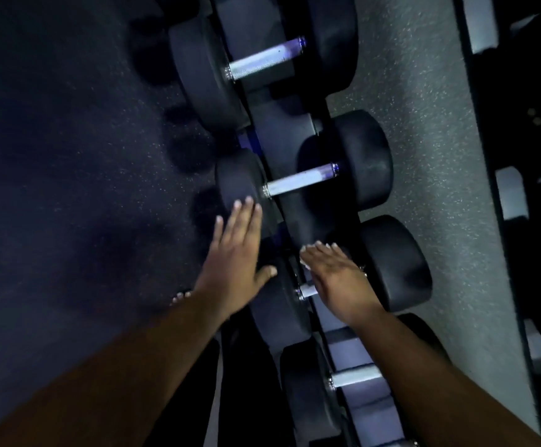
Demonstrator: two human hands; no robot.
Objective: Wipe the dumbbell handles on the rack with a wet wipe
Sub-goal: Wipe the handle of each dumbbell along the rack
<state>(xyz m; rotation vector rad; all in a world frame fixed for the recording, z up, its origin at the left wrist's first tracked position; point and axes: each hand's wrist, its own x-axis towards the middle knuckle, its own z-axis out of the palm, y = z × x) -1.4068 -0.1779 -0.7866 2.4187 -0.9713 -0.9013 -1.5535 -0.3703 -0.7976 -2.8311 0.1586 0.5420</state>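
Black rubber dumbbell heads line a dark rack [282, 133] that runs bottom to top through the head view; four dumbbells show, each with a pale metal handle across the rack; top handle [264, 61]; second handle [301, 181] bare, just beyond both hands; third handle [307, 290] mostly hidden under the right hand [336, 279]; fourth handle [354, 375] nearest the body, beside the right forearm; left hand [236, 250] flat, fingers straight and together, holding nothing, hovering at the left-side heads, fingertips near the head [240, 179] of the second dumbbell; right hand lies over the third handle, fingers extended forward; cannot tell whether it grips anything, wipe not discernible; speckled grey floor [424, 91] right of the rack; frame blurred, dim
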